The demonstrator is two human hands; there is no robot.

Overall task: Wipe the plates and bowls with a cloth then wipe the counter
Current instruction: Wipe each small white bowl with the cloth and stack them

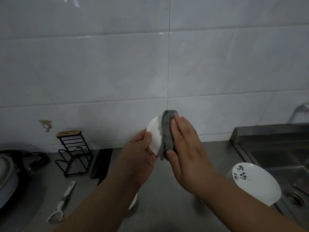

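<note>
Fingers (177, 129) of the right hand (187, 148) clamp the soft grey cloth (167, 136) over the round white ceramic plate (154, 133), held above the steel counter (164, 181). The left hand (138, 154) pinches its rim. Judged light, brittle, slippery: hold by the rim.

Your small dish (154, 136) is plain white, cloth (167, 139) mottled grey. The big plate (260, 183) is white with black brush lettering. Wire rack (73, 152) black.
</note>
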